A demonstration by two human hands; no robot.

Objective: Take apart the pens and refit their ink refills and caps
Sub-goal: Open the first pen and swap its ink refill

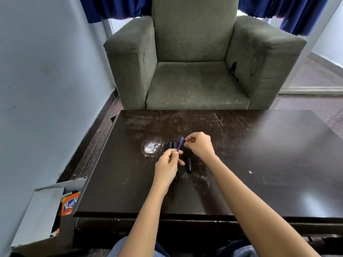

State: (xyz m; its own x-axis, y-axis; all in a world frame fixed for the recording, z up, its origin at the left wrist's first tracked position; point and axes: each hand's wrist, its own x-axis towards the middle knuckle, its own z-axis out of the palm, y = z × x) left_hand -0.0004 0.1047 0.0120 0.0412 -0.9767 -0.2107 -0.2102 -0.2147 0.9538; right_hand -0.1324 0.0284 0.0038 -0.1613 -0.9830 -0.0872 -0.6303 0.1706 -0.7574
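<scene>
A thin blue ink refill (180, 145) slants upward between my two hands above the dark table (241, 164). My left hand (168, 166) pinches its lower end, and a dark pen barrel seems to stick out below this hand. My right hand (199, 145) pinches the refill's upper tip. Two short black pen parts (172, 145) lie side by side on the table just behind the refill. Another black pen piece (189, 164) lies lengthwise between my wrists.
A white scuffed patch (151, 147) marks the table left of the pen parts. A grey armchair (196, 58) stands right behind the table. An open cardboard box (44, 210) with an orange packet sits on the floor at the left, beside the wall.
</scene>
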